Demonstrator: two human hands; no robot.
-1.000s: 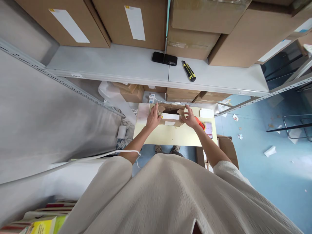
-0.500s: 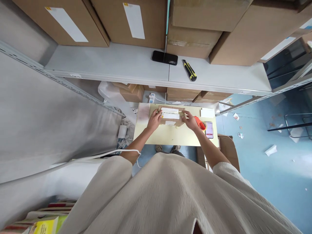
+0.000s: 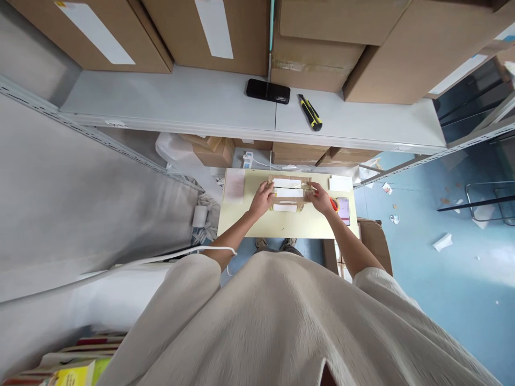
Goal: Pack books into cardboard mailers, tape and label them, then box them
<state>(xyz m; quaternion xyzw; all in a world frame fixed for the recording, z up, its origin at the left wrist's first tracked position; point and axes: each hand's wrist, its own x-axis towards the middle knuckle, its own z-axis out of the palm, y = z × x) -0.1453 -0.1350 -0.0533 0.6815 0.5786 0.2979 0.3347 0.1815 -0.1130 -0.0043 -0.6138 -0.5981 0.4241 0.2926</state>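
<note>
A small cardboard box [image 3: 288,201] with white label strips lies on the pale yellow table [image 3: 245,225]. My left hand [image 3: 263,199] grips its left end, thumb and fingers closed at the edge. At the right end, my right hand [image 3: 319,199] is closed on the box beside some shiny clear tape. Partly hidden behind the right hand is a red tape dispenser [image 3: 334,204]. Close by lies a phone with a lit screen [image 3: 343,210].
Above the table runs a grey shelf [image 3: 169,102] carrying large cardboard boxes [image 3: 314,67], a black phone [image 3: 267,91] and a yellow-black utility knife [image 3: 310,112]. White paper [image 3: 340,183] lies at the table's right. A white cable [image 3: 177,252] crosses near my left arm.
Both hands and the cardboard box have shifted slightly right across the table. The box now lies flatter, and my right hand covers more of the red dispenser.
</note>
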